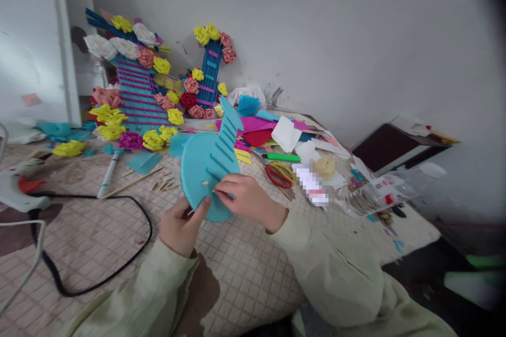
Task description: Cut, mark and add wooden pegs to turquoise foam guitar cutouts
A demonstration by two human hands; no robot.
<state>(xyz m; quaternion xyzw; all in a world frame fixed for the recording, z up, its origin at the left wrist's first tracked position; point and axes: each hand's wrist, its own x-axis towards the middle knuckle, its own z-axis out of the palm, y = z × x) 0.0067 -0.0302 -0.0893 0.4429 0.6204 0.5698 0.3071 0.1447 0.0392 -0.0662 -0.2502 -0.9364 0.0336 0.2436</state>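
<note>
The disc (197, 155) looks like matt paper or thin foam, smooth across its face. The flowers (152, 139) are crinkled paper, rough and dull. The sheet (285, 134) is smooth, matt paper. The stick (132, 182) is bare, unpolished wood. The cutter (283, 157) has a smooth plastic body; the scissors (279, 175) have plastic-looking handles. Clear, glossy, ribbed plastic makes the bottle (367, 197). The glue gun (13, 181) is smooth plastic, its cable (151, 229) rubbery. The sleeve (332, 268) is soft, matt cloth. The wall (336, 37) looks matt, the panel (29, 26) glossy.
</note>
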